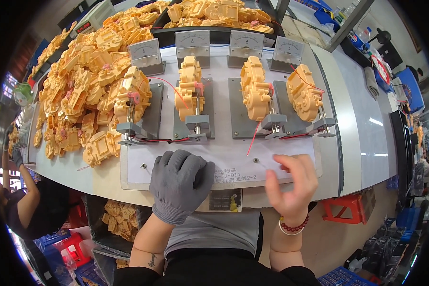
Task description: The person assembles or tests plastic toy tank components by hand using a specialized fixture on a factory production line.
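My left hand [178, 183], in a grey glove, rests as a fist on the white test board [138, 171]; its palm side is hidden. Bare, with beads at the wrist, my right hand [293, 183] is raised over the board's front edge with thumb and forefinger apart. Beyond my hands stand the first yellow plastic gearbox [131, 95], a second gearbox [189, 86], a third gearbox [253, 90] and one more gearbox [304, 93], each on a grey clamp fixture. A red wire [253, 140] hangs from the third, its tip left of my right hand.
Four-sided analog meters [192, 43] line the back of the board. A large heap of yellow gearboxes [81, 90] covers the left of the table, and a black tray [167, 33] holds more behind. Below the table are a bin of yellow parts [121, 219] and a red stool [343, 208].
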The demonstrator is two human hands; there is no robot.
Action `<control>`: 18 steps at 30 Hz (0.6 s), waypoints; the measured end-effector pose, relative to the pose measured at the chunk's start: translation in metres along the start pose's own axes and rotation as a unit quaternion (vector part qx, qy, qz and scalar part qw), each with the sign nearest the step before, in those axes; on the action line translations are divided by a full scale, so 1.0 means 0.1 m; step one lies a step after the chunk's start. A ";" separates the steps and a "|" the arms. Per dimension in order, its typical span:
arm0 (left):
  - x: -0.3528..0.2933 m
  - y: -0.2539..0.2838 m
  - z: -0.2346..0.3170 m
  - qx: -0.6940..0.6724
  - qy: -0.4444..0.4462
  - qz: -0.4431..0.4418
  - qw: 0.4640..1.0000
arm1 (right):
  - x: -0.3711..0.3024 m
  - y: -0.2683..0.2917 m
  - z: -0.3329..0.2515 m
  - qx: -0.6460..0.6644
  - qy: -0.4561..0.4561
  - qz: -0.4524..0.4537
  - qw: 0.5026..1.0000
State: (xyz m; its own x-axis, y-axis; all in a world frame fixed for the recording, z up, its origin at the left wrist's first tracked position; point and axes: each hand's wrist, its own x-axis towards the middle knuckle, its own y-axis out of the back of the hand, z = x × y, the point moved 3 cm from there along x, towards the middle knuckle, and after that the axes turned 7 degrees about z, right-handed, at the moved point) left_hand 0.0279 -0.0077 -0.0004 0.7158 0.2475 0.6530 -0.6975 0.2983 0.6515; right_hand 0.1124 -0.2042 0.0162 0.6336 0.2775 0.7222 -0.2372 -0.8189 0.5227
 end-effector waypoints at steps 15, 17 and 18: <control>0.00 0.00 -0.01 0.011 0.017 0.017 1.000 | 0.03 -0.35 -0.03 0.012 0.064 -0.034 0.997; 0.00 -0.01 -0.01 0.009 0.017 0.022 1.000 | 0.02 -0.35 -0.03 0.006 0.068 -0.030 0.997; 0.00 -0.01 -0.01 0.006 0.017 0.027 0.999 | 0.02 -0.35 -0.03 0.006 0.068 -0.029 0.997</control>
State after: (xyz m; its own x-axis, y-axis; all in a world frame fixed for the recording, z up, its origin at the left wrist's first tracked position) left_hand 0.0290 -0.0073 -0.0010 0.6777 0.2949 0.6736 -0.7354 0.2722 0.6206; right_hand 0.1198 -0.1735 0.0005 0.5400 0.3896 0.7461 -0.1939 -0.8050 0.5607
